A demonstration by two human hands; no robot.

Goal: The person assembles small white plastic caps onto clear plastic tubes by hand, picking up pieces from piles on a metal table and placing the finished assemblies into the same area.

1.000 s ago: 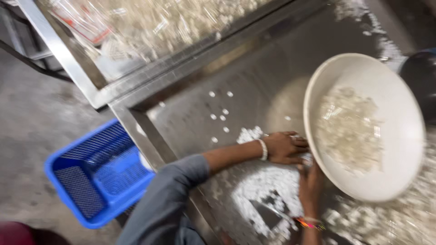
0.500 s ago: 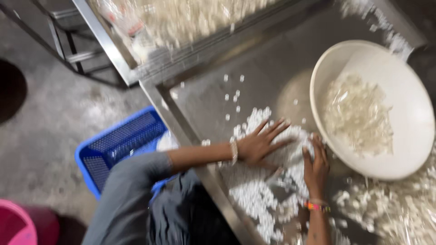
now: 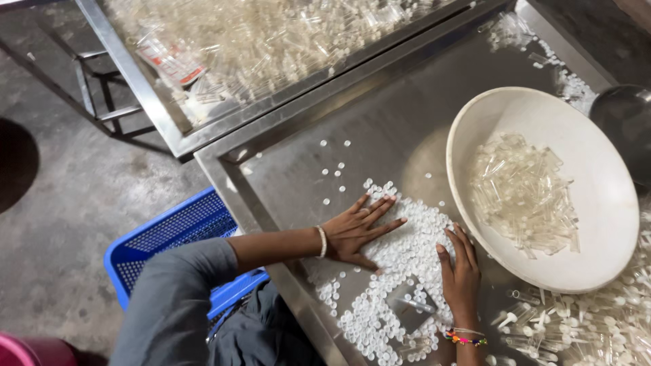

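- Your steel tabletop (image 3: 407,135) fills most of the view; a second steel tray (image 3: 271,47) beyond its far edge is heaped with clear plastic tubes.
- The wide white bowl (image 3: 597,203) sits on the right of the tabletop, tilted toward you, holding a loose pile of clear tubes (image 3: 522,193). More tubes lie scattered on the tabletop at the near right.
- A blue mesh crate (image 3: 169,237) stands on the floor at the near left, beside the tabletop; you cannot see what is in it.
- The heap of small white caps (image 3: 400,271) lies near you, between your hands and just left of the bowl.
- Your left hand (image 3: 356,230) lies flat on the heap's left side, fingers spread wide, gripping nothing.
- Your right hand (image 3: 460,271) rests palm down on the heap's right edge, fingers extended, also gripping nothing.
- By the look of it, you are gathering the caps together; the next move calls for drawing both palms inward without scattering them.
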